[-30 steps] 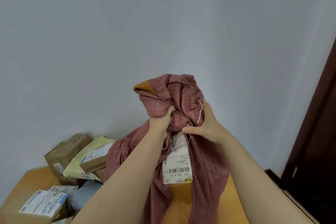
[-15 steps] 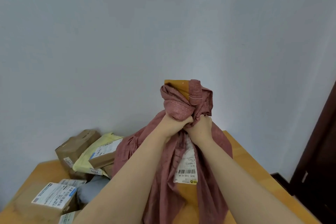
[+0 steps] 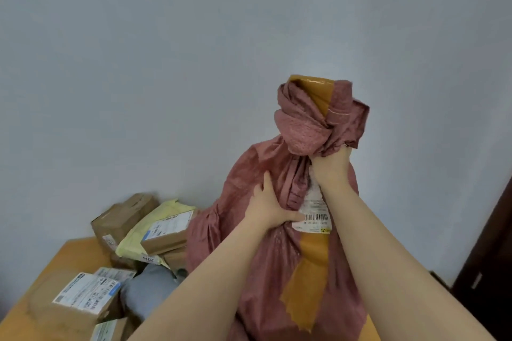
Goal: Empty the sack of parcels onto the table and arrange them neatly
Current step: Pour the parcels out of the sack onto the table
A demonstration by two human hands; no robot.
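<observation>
Two bare hands hold the sack [image 3: 271, 279] upright at the right side of the table [image 3: 74, 255]; its bottom runs below the frame, so whether it rests on the wood cannot be told. The right hand [image 3: 331, 165] is clenched round the gathered neck, fingers curled tight into the cloth, and the twisted top of the sack bulges in a fat knot directly above that fist. The left hand [image 3: 266, 209] lies lower, on the sack's left flank, its fingers spread and reaching upward over the fabric while the thumb points right and touches the edge of a white barcode label [image 3: 314, 216]; whether it also pinches a fold cannot be told. The sack is dusty-pink woven material, finely dimpled, limp and deeply creased, with a glossy strip of orange-brown tape [image 3: 304, 285] running down its front. Left of the sack, the parcels are heaped together on the pale wooden tabletop. A brown cardboard box [image 3: 122, 219], dented and tilted, leans at the back beside the wall [image 3: 166, 63]. A pale yellow mailer [image 3: 166, 209], soft and crumpled, lies just beside it with a small labelled carton [image 3: 166, 232] on top, close against the sack's side. Nearer the camera sit a smooth grey poly bag [image 3: 146, 293] and a flat-sided front box [image 3: 77, 299] bearing a white printed shipping label. A dark door [image 3: 493, 271] edges the right side.
</observation>
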